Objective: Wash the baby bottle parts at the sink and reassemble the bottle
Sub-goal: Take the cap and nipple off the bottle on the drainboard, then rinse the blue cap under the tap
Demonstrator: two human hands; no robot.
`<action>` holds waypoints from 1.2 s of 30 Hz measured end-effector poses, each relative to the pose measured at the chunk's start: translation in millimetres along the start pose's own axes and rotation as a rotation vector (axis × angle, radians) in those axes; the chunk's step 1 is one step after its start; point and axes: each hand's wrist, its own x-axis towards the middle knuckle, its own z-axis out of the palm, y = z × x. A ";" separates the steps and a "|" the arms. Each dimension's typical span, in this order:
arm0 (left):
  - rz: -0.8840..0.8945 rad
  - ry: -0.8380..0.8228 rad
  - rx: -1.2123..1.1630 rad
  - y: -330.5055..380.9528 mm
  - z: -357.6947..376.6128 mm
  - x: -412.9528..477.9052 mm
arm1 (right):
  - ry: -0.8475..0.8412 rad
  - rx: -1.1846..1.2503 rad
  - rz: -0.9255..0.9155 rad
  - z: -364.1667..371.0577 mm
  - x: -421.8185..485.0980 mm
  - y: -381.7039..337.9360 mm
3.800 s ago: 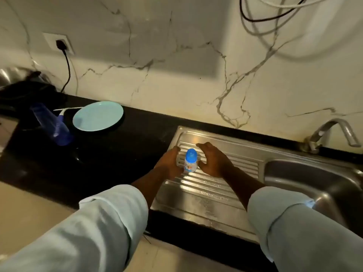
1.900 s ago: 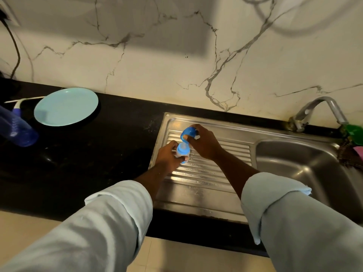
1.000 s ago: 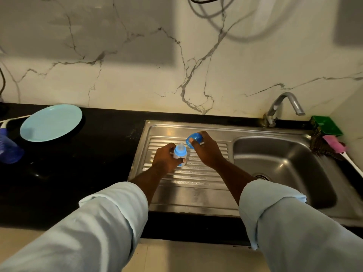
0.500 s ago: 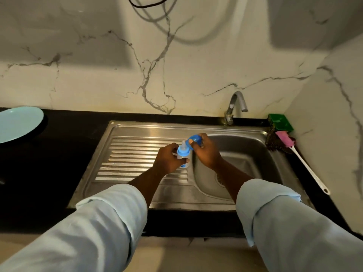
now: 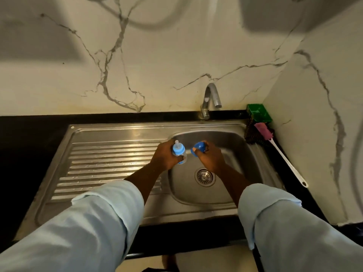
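Note:
My left hand [image 5: 166, 159] grips a small baby bottle [image 5: 179, 152] upright, its blue collar and clear teat uncovered on top. My right hand [image 5: 210, 159] holds the blue bottle cap [image 5: 199, 148], a short gap to the right of the bottle. Both hands hover over the left side of the steel sink basin [image 5: 235, 154]. The tap [image 5: 211, 99] stands behind the basin and I see no water running from it.
A ribbed steel draining board [image 5: 102, 163] lies left of the basin, with the drain [image 5: 204, 176] below my hands. At the back right corner sit a green holder [image 5: 258, 113], a dark scrubber [image 5: 252, 135] and a pink bottle brush [image 5: 279, 152] with a long white handle. Black counter surrounds the sink.
My right hand lifted the blue cap off the bottle. Both hands then carried the bottle and cap from the draining board rightward over the basin, and the cap is now farther from the bottle.

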 end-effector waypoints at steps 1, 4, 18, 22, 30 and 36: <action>-0.008 -0.025 0.026 -0.6 5.8 8.5 | -0.003 0.000 0.026 -2.8 5.7 3.8; -0.033 -0.108 0.114 -4.5 23.7 27.7 | 0.010 0.001 0.066 -7.0 19.2 14.8; -0.119 -0.389 0.316 -43.1 100.0 61.8 | -0.043 -0.032 0.202 -8.5 50.5 105.8; -0.216 -0.394 0.325 -59.8 123.4 60.2 | -0.104 -0.003 0.229 -5.6 58.7 128.5; -0.246 -0.386 0.308 -73.9 143.6 48.6 | -0.184 0.027 0.266 3.7 64.0 152.8; -0.274 -0.379 0.320 -71.4 139.9 49.7 | -0.188 0.025 0.251 9.7 66.6 156.5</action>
